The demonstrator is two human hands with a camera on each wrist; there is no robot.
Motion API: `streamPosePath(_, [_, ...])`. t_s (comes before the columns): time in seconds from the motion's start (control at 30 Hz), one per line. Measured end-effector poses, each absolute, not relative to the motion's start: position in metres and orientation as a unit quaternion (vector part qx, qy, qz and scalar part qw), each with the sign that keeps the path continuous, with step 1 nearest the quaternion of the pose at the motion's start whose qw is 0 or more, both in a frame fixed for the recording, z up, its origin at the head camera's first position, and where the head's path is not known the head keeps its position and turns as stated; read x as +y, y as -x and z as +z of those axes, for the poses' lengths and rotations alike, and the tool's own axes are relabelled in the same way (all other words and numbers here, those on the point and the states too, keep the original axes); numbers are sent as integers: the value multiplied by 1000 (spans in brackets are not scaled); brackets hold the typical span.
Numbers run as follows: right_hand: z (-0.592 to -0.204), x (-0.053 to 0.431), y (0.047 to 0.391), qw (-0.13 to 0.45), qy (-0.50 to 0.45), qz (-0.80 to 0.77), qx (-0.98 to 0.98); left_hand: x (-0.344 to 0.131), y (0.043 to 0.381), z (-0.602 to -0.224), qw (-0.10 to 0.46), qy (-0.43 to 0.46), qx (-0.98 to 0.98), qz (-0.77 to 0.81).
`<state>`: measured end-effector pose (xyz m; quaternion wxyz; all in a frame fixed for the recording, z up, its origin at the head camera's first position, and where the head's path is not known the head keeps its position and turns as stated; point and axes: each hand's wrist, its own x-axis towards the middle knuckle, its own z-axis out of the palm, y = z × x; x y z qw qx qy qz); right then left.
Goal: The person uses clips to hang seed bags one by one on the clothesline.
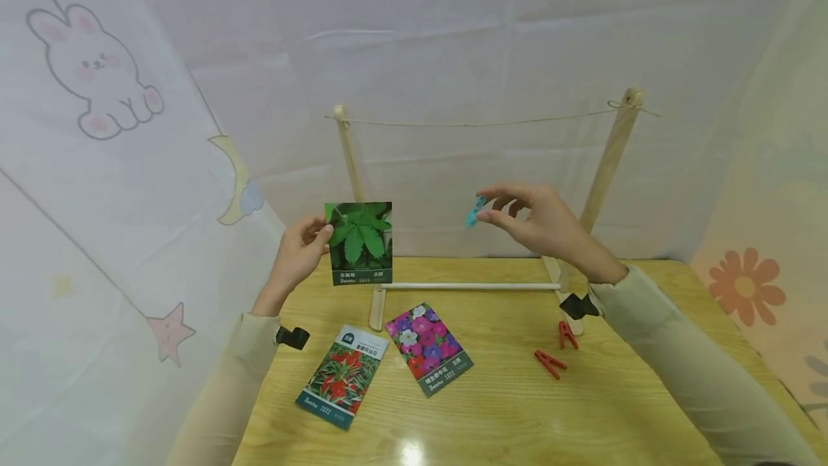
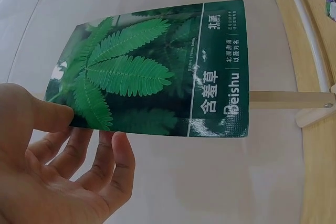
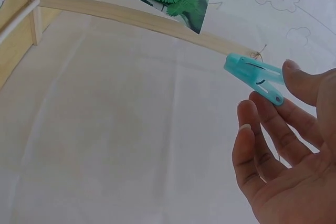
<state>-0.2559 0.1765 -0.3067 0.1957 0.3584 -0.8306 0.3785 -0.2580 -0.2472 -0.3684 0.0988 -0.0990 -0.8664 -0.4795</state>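
Observation:
My left hand [image 1: 302, 250] pinches a green seed packet [image 1: 359, 243] by its left edge, thumb on the front. The packet, printed with fern-like leaves, is held upright in the air before the left post of a wooden stand. In the left wrist view its front [image 2: 131, 72] shows a dark green band with white lettering. My right hand [image 1: 540, 218] pinches a turquoise clothespin [image 1: 475, 211] between thumb and fingers, in the air below the string [image 1: 466, 124]. The right wrist view shows the clothespin [image 3: 254, 74] by its handle ends, its nose pointing away from the palm.
The string runs between the stand's left post [image 1: 349, 153] and right post [image 1: 608, 157], joined low by a white rod [image 1: 472, 285]. On the table [image 1: 491, 408] lie a red-flower packet [image 1: 343, 377], a purple-and-pink-flower packet [image 1: 430, 349] and two red clothespins [image 1: 550, 364].

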Motion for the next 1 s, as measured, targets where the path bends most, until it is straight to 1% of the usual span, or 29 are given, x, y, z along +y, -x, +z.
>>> streamPosePath(0.37, [-288,167,265,193,-357,365,-838,-238,267,-347,101,108,-872,-467])
streamPosePath(0.63, [-275,159,271,194,-366,363,-835,-232,274,-342,105,116,-863,-480])
streamPosePath(1.0, [-256,146,279,186,-359,351,-844,-226,284,-334,124,117,-858,-484])
